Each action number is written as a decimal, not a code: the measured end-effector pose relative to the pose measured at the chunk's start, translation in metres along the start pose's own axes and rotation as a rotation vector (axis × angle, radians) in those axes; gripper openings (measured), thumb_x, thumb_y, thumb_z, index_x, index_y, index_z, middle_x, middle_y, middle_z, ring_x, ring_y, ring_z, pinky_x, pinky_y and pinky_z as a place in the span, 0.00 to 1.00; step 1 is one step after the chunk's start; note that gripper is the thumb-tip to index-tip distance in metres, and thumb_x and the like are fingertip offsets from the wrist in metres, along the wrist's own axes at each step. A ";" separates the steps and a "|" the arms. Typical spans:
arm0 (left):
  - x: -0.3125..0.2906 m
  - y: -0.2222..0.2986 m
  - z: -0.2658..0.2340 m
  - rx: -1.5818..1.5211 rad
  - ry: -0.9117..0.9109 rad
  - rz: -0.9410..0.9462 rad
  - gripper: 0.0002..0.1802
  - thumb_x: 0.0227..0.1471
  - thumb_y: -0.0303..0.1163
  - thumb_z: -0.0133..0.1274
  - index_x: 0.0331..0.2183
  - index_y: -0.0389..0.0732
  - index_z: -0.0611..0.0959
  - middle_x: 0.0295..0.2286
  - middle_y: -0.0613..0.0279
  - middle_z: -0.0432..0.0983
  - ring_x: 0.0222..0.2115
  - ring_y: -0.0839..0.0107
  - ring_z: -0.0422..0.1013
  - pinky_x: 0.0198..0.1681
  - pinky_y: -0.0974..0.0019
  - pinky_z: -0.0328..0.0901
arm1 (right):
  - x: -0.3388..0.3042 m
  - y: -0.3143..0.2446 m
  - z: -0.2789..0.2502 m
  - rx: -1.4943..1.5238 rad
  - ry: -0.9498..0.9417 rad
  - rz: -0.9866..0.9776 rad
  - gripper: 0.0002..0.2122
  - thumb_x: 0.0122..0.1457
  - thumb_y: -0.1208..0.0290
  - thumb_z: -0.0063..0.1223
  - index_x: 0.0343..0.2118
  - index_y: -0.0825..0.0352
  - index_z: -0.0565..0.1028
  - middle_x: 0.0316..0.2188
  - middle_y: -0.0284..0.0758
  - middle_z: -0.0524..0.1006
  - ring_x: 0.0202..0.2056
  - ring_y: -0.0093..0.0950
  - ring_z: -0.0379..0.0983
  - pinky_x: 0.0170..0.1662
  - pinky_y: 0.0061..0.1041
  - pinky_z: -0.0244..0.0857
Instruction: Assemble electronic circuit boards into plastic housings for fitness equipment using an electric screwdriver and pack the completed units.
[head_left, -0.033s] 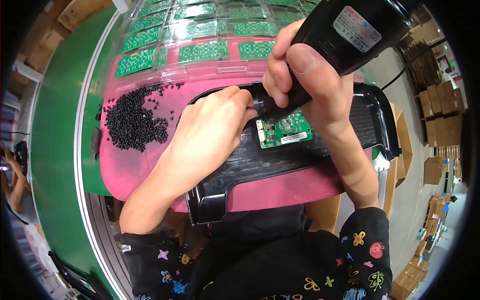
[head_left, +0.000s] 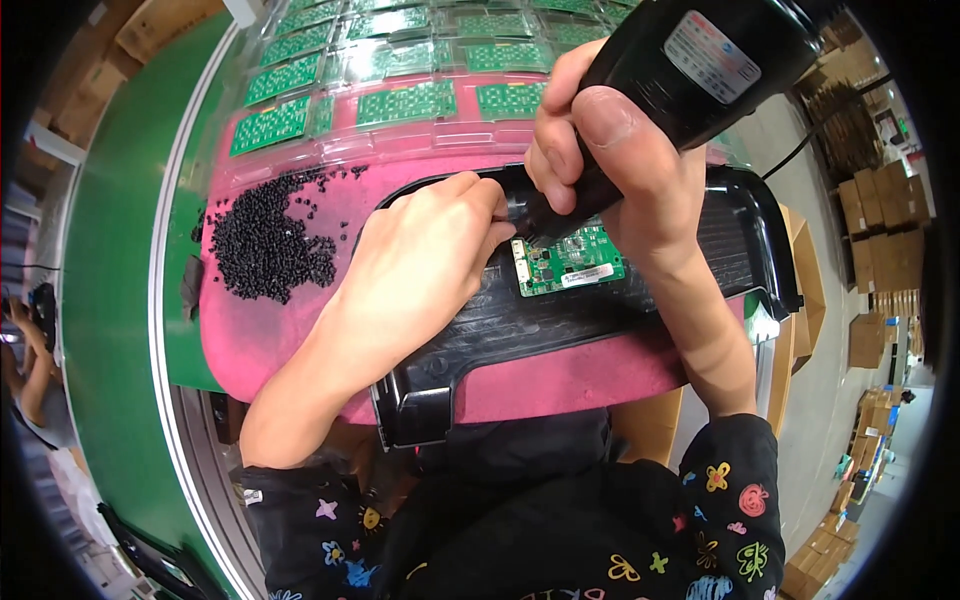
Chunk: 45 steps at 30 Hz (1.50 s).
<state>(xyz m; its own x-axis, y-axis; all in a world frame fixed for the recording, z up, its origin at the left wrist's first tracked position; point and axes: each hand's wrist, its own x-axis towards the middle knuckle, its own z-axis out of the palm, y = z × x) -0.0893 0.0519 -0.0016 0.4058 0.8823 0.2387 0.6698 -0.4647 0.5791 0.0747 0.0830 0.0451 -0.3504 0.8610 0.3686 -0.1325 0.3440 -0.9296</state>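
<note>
My right hand (head_left: 630,170) is wrapped round a black electric screwdriver (head_left: 660,80), which is tilted with its nose pointing down. That nose is over the upper left part of a green circuit board (head_left: 570,272), and its tip is hidden. The board lies in a long black plastic housing (head_left: 560,325). Beside the screwdriver's nose, my left hand (head_left: 430,240) is closed, thumb and fingers pinched together above the housing. What those fingers hold, if anything, is hidden.
A heap of small black screws (head_left: 268,240) lies on the pink mat (head_left: 265,350) at the left. Clear plastic trays with several green boards (head_left: 405,102) stand behind. The screwdriver's cable (head_left: 825,130) runs off to the right. A green surface (head_left: 120,300) is farther left, and cardboard boxes (head_left: 885,215) stand right.
</note>
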 end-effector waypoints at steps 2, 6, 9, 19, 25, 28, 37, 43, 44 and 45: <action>0.001 0.002 -0.003 -0.006 -0.002 0.017 0.08 0.49 0.28 0.56 0.29 0.34 0.76 0.27 0.50 0.75 0.31 0.49 0.73 0.34 0.50 0.67 | -0.002 0.000 -0.001 -0.018 0.031 -0.012 0.16 0.59 0.59 0.50 0.36 0.71 0.68 0.17 0.33 0.67 0.15 0.22 0.62 0.21 0.22 0.60; 0.003 0.001 -0.006 -0.042 -0.118 -0.059 0.10 0.47 0.29 0.59 0.32 0.36 0.77 0.29 0.52 0.76 0.34 0.49 0.72 0.36 0.54 0.67 | -0.010 0.006 -0.011 -0.029 0.024 -0.108 0.30 0.57 0.39 0.50 0.40 0.70 0.69 0.17 0.30 0.68 0.16 0.21 0.65 0.30 0.26 0.66; 0.003 -0.002 -0.005 -0.037 -0.164 -0.032 0.10 0.47 0.29 0.59 0.31 0.35 0.77 0.29 0.52 0.75 0.33 0.50 0.73 0.34 0.55 0.67 | -0.024 -0.005 -0.013 -0.071 0.105 -0.077 0.37 0.53 0.30 0.44 0.43 0.69 0.67 0.17 0.27 0.67 0.17 0.20 0.64 0.29 0.25 0.65; 0.012 0.001 0.004 -0.191 0.007 0.388 0.08 0.46 0.25 0.59 0.29 0.35 0.76 0.24 0.57 0.71 0.27 0.57 0.71 0.28 0.58 0.66 | -0.038 -0.041 -0.037 0.366 0.037 -0.257 0.34 0.53 0.33 0.50 0.46 0.64 0.68 0.20 0.23 0.66 0.20 0.16 0.61 0.30 0.20 0.59; 0.015 0.008 0.001 -0.204 -0.002 0.414 0.13 0.40 0.25 0.63 0.31 0.35 0.78 0.25 0.58 0.73 0.28 0.58 0.72 0.30 0.61 0.67 | -0.041 -0.045 -0.054 0.395 -0.041 -0.299 0.32 0.54 0.36 0.51 0.45 0.63 0.67 0.21 0.24 0.68 0.21 0.18 0.65 0.31 0.21 0.62; 0.015 0.005 -0.004 -0.181 0.096 0.375 0.32 0.34 0.45 0.65 0.39 0.34 0.76 0.34 0.55 0.74 0.38 0.57 0.71 0.42 0.58 0.65 | -0.041 -0.050 -0.058 0.342 -0.055 -0.236 0.31 0.54 0.36 0.50 0.45 0.63 0.67 0.21 0.25 0.69 0.21 0.19 0.67 0.31 0.23 0.64; 0.007 -0.007 -0.010 -0.386 0.779 0.119 0.15 0.48 0.35 0.42 0.35 0.37 0.61 0.39 0.52 0.61 0.38 0.69 0.57 0.48 0.64 0.54 | -0.050 -0.029 -0.073 -0.036 0.135 -0.068 0.32 0.55 0.34 0.46 0.37 0.68 0.68 0.15 0.27 0.66 0.14 0.18 0.62 0.22 0.20 0.60; 0.008 -0.008 -0.016 -0.460 0.843 0.148 0.09 0.52 0.18 0.41 0.36 0.38 0.61 0.37 0.58 0.60 0.35 0.75 0.56 0.43 0.71 0.57 | -0.048 -0.023 -0.067 -0.088 0.149 -0.043 0.32 0.54 0.34 0.47 0.34 0.68 0.66 0.14 0.26 0.65 0.14 0.17 0.61 0.22 0.19 0.59; 0.009 -0.010 -0.015 -0.502 0.744 0.135 0.10 0.53 0.16 0.42 0.36 0.38 0.61 0.37 0.59 0.60 0.35 0.75 0.56 0.43 0.71 0.57 | -0.048 -0.020 -0.068 -0.070 0.119 -0.048 0.32 0.54 0.34 0.47 0.34 0.67 0.66 0.14 0.26 0.65 0.14 0.17 0.60 0.21 0.19 0.59; 0.010 -0.013 -0.011 -0.574 0.679 0.191 0.14 0.51 0.14 0.46 0.36 0.39 0.62 0.36 0.61 0.59 0.34 0.74 0.55 0.42 0.71 0.57 | -0.048 -0.018 -0.069 -0.052 0.089 -0.053 0.32 0.54 0.34 0.47 0.33 0.67 0.66 0.14 0.26 0.64 0.13 0.17 0.60 0.21 0.19 0.59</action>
<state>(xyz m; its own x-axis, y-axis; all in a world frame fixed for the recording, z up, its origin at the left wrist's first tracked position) -0.1005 0.0670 0.0019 -0.0970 0.7329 0.6734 0.1423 -0.6594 0.7382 0.1575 0.0610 0.0448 -0.2599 0.8703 0.4184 -0.0996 0.4068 -0.9081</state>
